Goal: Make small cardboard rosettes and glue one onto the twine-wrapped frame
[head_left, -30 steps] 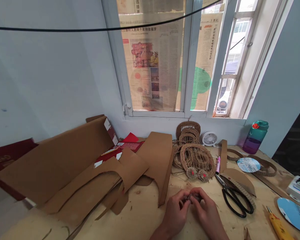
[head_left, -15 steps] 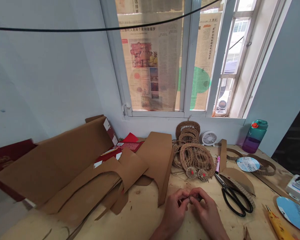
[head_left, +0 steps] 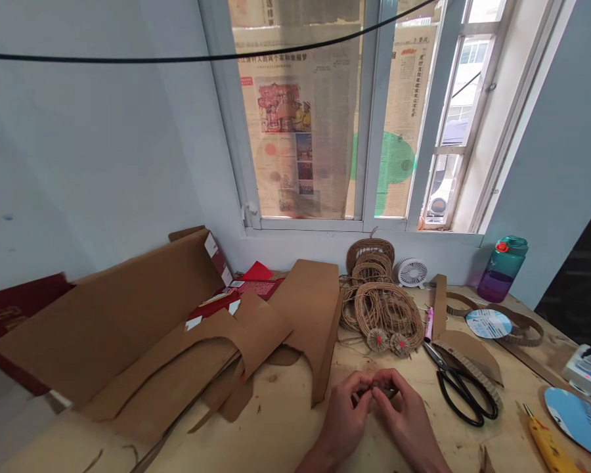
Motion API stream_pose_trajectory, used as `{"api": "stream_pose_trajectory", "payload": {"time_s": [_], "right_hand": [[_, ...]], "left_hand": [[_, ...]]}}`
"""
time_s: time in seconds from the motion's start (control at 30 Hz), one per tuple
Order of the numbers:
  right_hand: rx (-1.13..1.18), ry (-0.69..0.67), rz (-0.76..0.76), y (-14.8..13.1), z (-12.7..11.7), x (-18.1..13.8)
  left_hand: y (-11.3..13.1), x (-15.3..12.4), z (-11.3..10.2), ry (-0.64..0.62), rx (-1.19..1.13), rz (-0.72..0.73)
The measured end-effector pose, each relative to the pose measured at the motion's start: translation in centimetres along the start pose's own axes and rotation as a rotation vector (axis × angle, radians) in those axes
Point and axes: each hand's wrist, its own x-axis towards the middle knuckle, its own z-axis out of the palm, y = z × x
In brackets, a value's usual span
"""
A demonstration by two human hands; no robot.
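My left hand (head_left: 345, 412) and my right hand (head_left: 402, 410) meet low in the middle of the view, just above the wooden table. Thumbs and fingertips of both are pinched together on a small greyish-brown piece (head_left: 376, 387), mostly covered by the fingers, so its kind does not show. To the right of my hands lie black-handled scissors (head_left: 465, 393), partly spread, beside a ridged cardboard strip (head_left: 473, 374). Behind my hands stand woven twine rings (head_left: 387, 309) with two small coiled cardboard rosettes (head_left: 378, 339) at their foot.
Cut cardboard sheets (head_left: 295, 302) and an opened carton (head_left: 128, 315) cover the left side. A pink marker (head_left: 429, 324), a white fan (head_left: 412, 272), a bottle (head_left: 503, 268), a yellow-handled tool (head_left: 546, 433) and a blue disc (head_left: 578, 420) lie or stand on the right.
My fingertips have shifted very slightly around the small piece. Both hands stay in the same place, and the things on the table have not moved.
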Motion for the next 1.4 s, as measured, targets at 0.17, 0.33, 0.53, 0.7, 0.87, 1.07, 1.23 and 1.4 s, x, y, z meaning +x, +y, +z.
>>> {"api": "stream_pose_trajectory", "payload": {"time_s": [0.17, 0.33, 0.53, 0.7, 0.87, 1.07, 1.23, 1.4], "right_hand": [[0.006, 0.030, 0.008, 0.5, 0.1, -0.1], [0.039, 0.036, 0.014, 0.4, 0.1, -0.1], [0.026, 0.045, 0.019, -0.1, 0.0, -0.3], [0.047, 0.060, 0.005, -0.1, 0.1, -0.3], [0.119, 0.048, 0.032, -0.2, 0.3, -0.2], [0.122, 0.050, 0.046, -0.7, 0.2, -0.3], [0.091, 0.027, 0.050, -0.7, 0.1, -0.3], [0.051, 0.027, 0.027, -0.3, 0.0, -0.2]], "left_hand": [[0.2, -0.1, 0.0, -0.062, -0.033, 0.005], [-0.2, 0.0, -0.1, -0.067, 0.006, 0.003], [-0.9, -0.1, 0.1, -0.054, 0.092, 0.019], [-1.0, -0.2, 0.2, -0.041, 0.097, 0.028], [-0.8, -0.1, 0.1, -0.028, 0.077, 0.025], [-0.7, -0.1, 0.1, -0.016, 0.082, 0.004], [-0.5, 0.0, 0.1, -0.001, 0.047, -0.008], [-0.4, 0.0, 0.0, -0.026, 0.011, 0.004]]}}
